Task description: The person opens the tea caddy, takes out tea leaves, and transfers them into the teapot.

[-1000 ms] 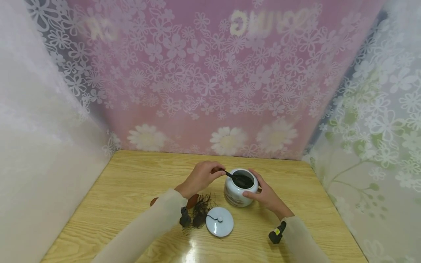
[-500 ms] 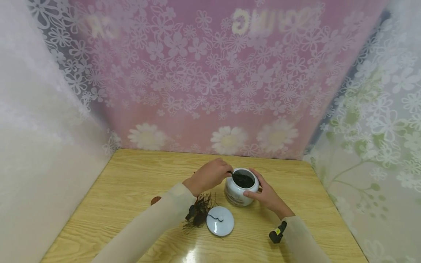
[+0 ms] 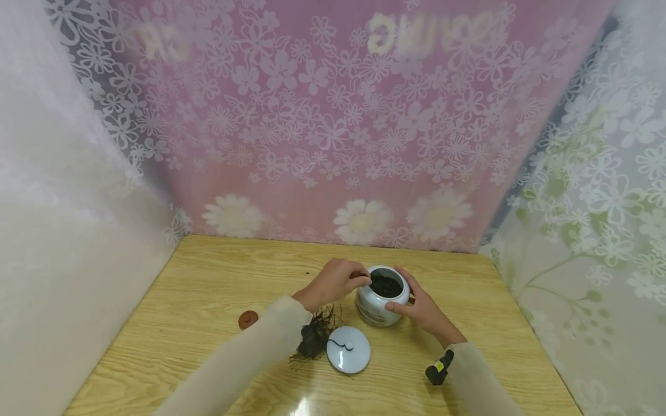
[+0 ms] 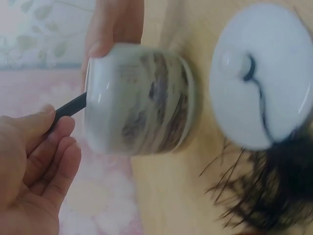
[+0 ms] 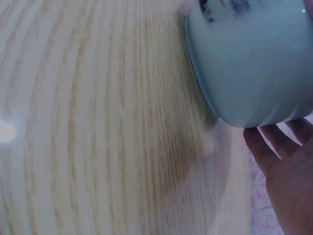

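Left grip (image 3: 332, 283) pinched, right (image 3: 420, 307) seemingly curved

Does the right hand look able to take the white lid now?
Probably not without letting go: the right hand grips the jar. Otherwise, the way to the white lid across the table looks free.

Left hand (image 3: 335, 283) nearer jar (image 3: 372, 311), black spoon (image 4: 72, 106) deeper inside, brown disc (image 3: 248, 319) more exposed

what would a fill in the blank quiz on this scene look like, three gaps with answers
The right hand holds the jar, while the black handle is pinched by the ____.
The white lid lies on the wood-grained ____, beside a dark twiggy clump.
On the white lid's upper face is a small round ____.
Missing words: left hand; table; knob.
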`<move>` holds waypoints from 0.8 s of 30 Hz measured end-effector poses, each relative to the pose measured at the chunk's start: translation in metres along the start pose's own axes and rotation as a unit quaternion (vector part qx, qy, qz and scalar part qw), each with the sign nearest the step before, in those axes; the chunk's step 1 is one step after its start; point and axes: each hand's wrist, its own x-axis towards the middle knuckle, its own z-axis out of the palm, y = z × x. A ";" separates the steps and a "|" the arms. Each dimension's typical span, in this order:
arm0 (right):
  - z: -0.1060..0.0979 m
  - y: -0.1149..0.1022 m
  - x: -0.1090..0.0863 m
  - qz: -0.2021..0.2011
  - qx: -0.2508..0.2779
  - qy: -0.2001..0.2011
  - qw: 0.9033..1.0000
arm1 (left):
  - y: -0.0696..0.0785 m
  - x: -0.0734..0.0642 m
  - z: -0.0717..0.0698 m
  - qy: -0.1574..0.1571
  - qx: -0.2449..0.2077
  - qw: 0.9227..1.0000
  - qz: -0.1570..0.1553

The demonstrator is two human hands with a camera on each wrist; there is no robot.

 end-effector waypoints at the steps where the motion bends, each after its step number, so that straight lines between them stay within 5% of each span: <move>1: 0.000 0.000 0.000 0.000 0.000 0.001 1.000 | -0.001 -0.001 0.002 0.005 -0.018 1.000 -0.012; 11: 0.002 -0.001 0.000 0.004 0.001 0.009 1.000 | -0.028 -0.010 0.010 0.064 -0.152 0.979 -0.117; 17: 0.001 -0.002 0.000 0.002 -0.010 0.016 1.000 | -0.034 -0.016 -0.001 0.089 -0.200 0.965 -0.145; 24: 0.002 -0.003 0.000 0.001 -0.013 0.016 1.000 | -0.044 -0.026 -0.002 0.098 -0.275 0.939 -0.181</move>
